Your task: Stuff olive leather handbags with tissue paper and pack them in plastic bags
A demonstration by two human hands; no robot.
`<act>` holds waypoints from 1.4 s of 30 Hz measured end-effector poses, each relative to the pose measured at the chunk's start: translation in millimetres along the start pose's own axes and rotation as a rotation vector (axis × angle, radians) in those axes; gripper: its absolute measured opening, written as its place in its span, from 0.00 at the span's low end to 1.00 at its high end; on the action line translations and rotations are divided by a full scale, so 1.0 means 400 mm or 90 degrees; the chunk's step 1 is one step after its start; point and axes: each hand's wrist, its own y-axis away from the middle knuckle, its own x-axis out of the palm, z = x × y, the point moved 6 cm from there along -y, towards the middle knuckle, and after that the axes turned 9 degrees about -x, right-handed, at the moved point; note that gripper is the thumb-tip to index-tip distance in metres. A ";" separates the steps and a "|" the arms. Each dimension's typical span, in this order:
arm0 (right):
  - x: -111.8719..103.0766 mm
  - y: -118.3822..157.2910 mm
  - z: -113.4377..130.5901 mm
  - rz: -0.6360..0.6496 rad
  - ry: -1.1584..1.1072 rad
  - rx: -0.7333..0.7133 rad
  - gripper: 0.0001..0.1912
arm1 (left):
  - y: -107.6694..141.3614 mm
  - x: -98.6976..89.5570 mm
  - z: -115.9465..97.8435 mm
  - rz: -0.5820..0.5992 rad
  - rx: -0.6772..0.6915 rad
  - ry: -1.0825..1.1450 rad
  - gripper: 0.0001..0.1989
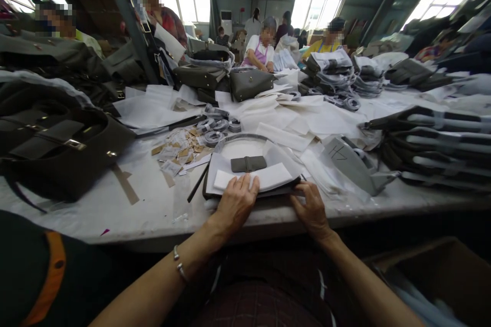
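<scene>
A flat dark bag (pixel 209 186) lies at the table's front edge, with white paper and a folded white sheet (pixel 268 178) over it. On the paper rests a small grey-green strap piece (pixel 248 164). My left hand (pixel 238 199) lies on the folded white sheet, its fingers stretched over the near edge. At the bag's near right corner is my right hand (pixel 310 207), its thumb and fingers closed on that corner. A wrapped handle (pixel 245 137) arches at the bag's far side.
A large dark handbag (pixel 88 158) stands at the left. Tags (pixel 180 150) and coiled straps (pixel 215 138) lie behind the work. Stacked bags (pixel 441 148) and a grey marked piece (pixel 345 161) are at the right. Several people work across the table (pixel 146 214).
</scene>
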 end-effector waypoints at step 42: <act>0.113 -0.228 0.169 0.123 0.102 -0.368 0.13 | -0.041 -0.029 0.075 -0.073 0.031 0.010 0.30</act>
